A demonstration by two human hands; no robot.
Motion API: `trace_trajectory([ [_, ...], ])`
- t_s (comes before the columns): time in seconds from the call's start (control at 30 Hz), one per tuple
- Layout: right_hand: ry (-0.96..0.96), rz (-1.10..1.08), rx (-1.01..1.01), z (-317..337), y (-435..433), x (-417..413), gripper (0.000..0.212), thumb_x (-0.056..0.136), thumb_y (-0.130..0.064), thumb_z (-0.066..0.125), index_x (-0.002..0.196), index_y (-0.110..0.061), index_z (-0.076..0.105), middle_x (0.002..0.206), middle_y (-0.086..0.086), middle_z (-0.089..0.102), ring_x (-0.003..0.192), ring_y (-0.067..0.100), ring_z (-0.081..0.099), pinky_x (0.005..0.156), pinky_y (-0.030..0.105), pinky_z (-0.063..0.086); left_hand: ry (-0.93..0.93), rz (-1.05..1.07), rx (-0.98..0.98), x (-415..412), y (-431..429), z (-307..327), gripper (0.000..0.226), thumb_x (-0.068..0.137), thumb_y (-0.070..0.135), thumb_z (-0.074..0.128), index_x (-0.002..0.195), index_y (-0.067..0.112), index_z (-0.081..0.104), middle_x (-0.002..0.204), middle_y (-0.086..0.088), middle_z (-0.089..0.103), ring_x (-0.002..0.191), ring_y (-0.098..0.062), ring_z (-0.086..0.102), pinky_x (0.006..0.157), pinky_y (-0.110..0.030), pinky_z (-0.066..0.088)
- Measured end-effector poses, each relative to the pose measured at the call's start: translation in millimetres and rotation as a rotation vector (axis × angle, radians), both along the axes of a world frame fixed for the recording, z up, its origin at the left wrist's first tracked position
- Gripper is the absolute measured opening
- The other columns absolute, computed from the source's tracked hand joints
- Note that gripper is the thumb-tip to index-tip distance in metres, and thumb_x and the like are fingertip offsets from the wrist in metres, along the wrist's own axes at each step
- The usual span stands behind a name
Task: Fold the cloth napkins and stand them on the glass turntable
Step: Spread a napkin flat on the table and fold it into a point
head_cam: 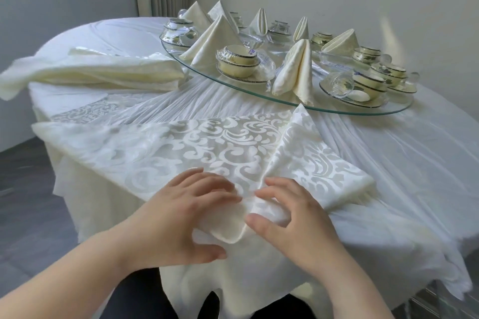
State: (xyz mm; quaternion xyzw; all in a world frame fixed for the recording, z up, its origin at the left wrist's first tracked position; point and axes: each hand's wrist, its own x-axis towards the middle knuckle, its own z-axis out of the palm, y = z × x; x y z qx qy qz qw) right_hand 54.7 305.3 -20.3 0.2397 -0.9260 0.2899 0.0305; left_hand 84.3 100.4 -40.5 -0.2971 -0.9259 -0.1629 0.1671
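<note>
**Step in hand: folding, early stage.** None of the standing has begun for this piece.

1. Spare napkins [103, 72] lie heaped at the far left of the worktop [388, 163], just beside the turntable [388, 112].
2. The napkin [207, 147] lies spread at the near edge. Its right flap is already turned in toward the centre line. The left part lies flat and unfolded.
3. Your left grip [191, 215] rests on the near corner with fingers spread and nearly straight, pressing the cloth down. The thumb stands apart, and this grip holds nothing.
4. Your right grip [293, 220] is narrow. The curled fingers and thumb pinch the raised fold at the near corner. The fingertips of the two grips almost touch.
5. Most of the napkin extends away from both grips and to the left. The rolled near corner sits between the thumbs, at the worktop edge.

**Next move (judgement).** Keep the corner pinned and bring the left part over to match the right flap, then crease along the centre. The cloth looks slick, so expect the fold to slip if the pinch is released early.

**Destination.** Several folded napkins [295, 67] already stand on the turntable among the bowls [238, 62].
</note>
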Motion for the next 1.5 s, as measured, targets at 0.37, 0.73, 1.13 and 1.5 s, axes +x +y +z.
trace_trajectory([
  [0.37,-0.044,0.157,0.099,3,8,5,0.051,0.041,-0.079,0.029,0.09,-0.068,0.034,0.115,-0.052,0.008,0.116,-0.029,0.004,0.103,0.003,0.002,0.312,0.477,0.01,11,-110,3,0.032,0.076,0.028,0.045,0.086,0.013,0.071,0.087,-0.008,0.07,0.089,-0.015,0.05,0.098,-0.01,0.023],
  [0.73,0.355,0.234,-0.096,-20,7,-2,0.035,0.07,-0.031,0.048,0.104,-0.036,0.055,0.118,-0.027,0.058,0.11,0.0,0.049,0.098,0.015,0.028,0.234,0.913,-0.04,9,-172,18,0.026,0.058,-0.015,0.077,0.076,0.004,0.074,0.087,-0.02,0.07,0.081,-0.045,0.065,0.075,-0.057,0.046],
  [1.13,-0.057,0.227,-0.336,1,69,6,0.025,0.057,-0.035,0.058,0.07,-0.053,0.069,0.101,-0.04,0.059,0.109,-0.024,0.043,0.101,-0.001,0.02,-0.222,0.685,0.394,40,-180,33,0.035,0.068,0.027,0.079,0.063,0.058,0.064,0.05,0.008,0.063,0.051,-0.012,0.057,0.069,-0.033,0.053],
  [1.5,-0.016,0.236,-0.249,-6,78,8,0.023,0.048,-0.055,0.063,0.071,-0.054,0.068,0.107,-0.048,0.049,0.114,-0.027,0.034,0.099,-0.004,0.018,-0.524,0.309,0.616,-47,-81,108,0.055,0.034,0.052,0.069,0.078,0.02,0.074,0.082,0.0,0.071,0.073,-0.004,0.063,0.064,-0.008,0.05],
])
